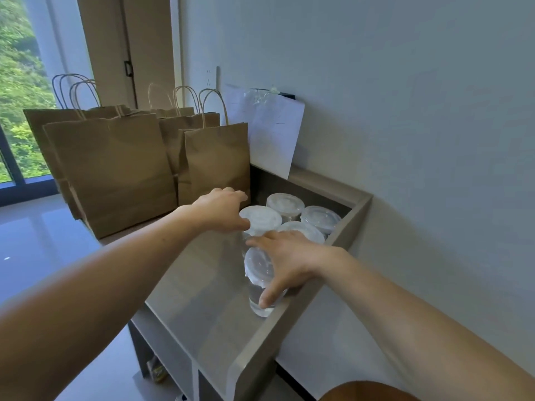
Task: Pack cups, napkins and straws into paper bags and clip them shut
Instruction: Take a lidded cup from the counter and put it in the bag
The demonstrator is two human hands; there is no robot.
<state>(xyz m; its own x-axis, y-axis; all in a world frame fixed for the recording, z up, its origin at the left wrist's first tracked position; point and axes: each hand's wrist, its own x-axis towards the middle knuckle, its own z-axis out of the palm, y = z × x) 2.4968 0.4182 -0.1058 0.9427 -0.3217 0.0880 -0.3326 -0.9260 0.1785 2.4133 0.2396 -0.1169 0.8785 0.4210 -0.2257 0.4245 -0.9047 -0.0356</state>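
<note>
The right hand [286,256] gripped the nearest lidded cup [259,273], a clear plastic one that sat tilted close to the raised right rim of the bench [202,290]. Its thumb pressed down along the cup's wall and its fingers [260,241] spread over the far side of the lid. The left hand [223,208] reached to a second lidded cup [262,217] just behind the first, thumb at the lid's near edge and fingers arched round its left side; whether they had closed on it could not be told. Three more lidded cups [320,217] stood upright, clustered in the bench's back right corner. Brown paper bags [115,169] with twisted handles stood upright at the far left end, the closest one just behind the left hand. A white paper sheet [272,134] leaned against the wall behind the cups.
</note>
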